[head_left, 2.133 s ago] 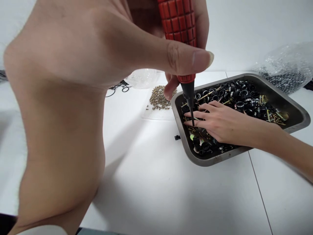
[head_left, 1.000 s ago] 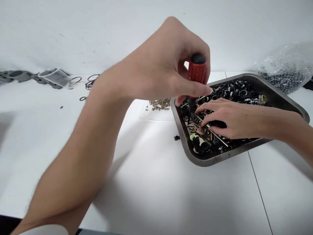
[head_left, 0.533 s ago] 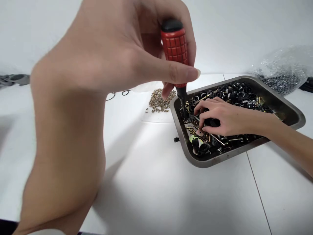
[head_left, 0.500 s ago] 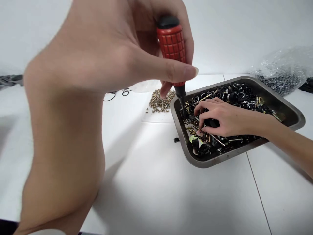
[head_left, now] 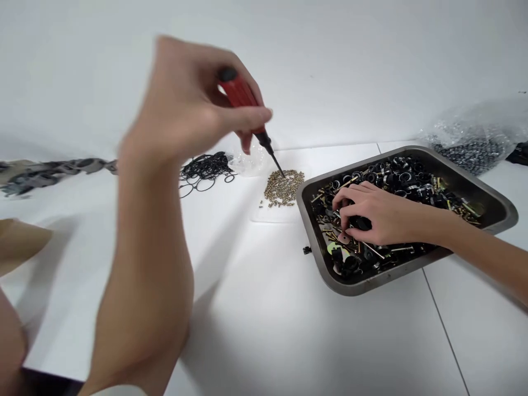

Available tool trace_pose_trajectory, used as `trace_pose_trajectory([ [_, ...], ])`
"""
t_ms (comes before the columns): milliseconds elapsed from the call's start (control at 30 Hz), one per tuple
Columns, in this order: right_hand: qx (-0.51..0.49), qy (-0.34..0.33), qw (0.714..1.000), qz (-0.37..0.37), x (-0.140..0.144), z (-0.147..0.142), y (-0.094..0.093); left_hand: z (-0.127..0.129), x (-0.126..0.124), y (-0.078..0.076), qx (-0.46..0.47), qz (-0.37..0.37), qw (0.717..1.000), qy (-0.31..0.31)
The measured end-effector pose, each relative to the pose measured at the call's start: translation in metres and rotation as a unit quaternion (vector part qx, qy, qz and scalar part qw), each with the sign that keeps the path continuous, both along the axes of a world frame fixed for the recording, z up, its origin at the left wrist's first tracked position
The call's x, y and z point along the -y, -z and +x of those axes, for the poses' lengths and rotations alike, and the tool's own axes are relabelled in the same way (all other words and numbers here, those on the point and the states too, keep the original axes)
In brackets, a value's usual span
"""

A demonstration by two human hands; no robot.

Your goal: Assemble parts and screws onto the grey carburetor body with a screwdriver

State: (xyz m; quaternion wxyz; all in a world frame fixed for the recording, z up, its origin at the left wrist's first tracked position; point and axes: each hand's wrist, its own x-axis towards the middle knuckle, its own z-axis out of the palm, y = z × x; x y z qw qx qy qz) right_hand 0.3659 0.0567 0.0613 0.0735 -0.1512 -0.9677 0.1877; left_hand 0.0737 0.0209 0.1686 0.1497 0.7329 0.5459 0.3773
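My left hand (head_left: 190, 110) grips a red-handled screwdriver (head_left: 241, 99) with a black cap. The tool slants down to the right, and its tip touches a small pile of brass screws (head_left: 284, 187) on the white table. My right hand (head_left: 371, 212) rests inside a steel tray (head_left: 371, 283) of mixed black rings, brass pins and other small parts. Its fingers are curled around a black part (head_left: 362, 223) near the tray's left end.
A tangle of black O-rings (head_left: 204, 168) lies left of the screws, beside a clear bag (head_left: 247, 162). Grey parts (head_left: 41, 170) line the far left. A plastic bag of dark pieces (head_left: 474, 140) sits behind the tray. One small black piece (head_left: 306, 250) lies by the tray's left rim.
My left hand has swung the screwdriver out of the tray and leftward, bringing its tip down onto the screw pile. My right hand stays in the tray on the black part.
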Motion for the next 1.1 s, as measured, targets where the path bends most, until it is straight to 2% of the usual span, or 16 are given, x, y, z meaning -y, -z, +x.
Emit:
trace_pose_trajectory([
  [67,-0.005,0.0,1.0,0.002,0.0,-0.001,0.0,0.008,-0.007,0.001,-0.022,-0.009,1.0,-0.016],
  [200,-0.018,0.006,1.0,0.011,0.0,0.0,0.006,0.008,-0.018,0.007,-0.037,-0.078,0.996,0.002],
  [400,-0.056,0.006,0.998,0.014,-0.004,0.002,0.017,0.008,-0.02,0.012,-0.078,-0.103,0.991,-0.028],
  [600,-0.055,0.011,0.998,0.01,-0.004,0.001,0.015,0.013,-0.02,0.012,-0.1,-0.098,0.99,-0.03],
  [733,-0.052,0.011,0.999,0.003,-0.003,0.001,0.013,0.013,-0.015,0.007,-0.086,-0.075,0.993,-0.023],
  [833,-0.037,0.007,0.999,-0.004,-0.002,0.001,0.01,0.015,-0.007,0.001,-0.049,-0.029,0.998,-0.01],
  [967,-0.006,-0.001,1.0,-0.021,-0.003,0.002,0.005,0.02,0.004,-0.003,0.013,0.055,0.998,0.025],
  [1100,0.015,0.0,0.999,-0.043,-0.006,0.004,0.002,0.029,0.013,-0.005,0.064,0.081,0.992,0.066],
])
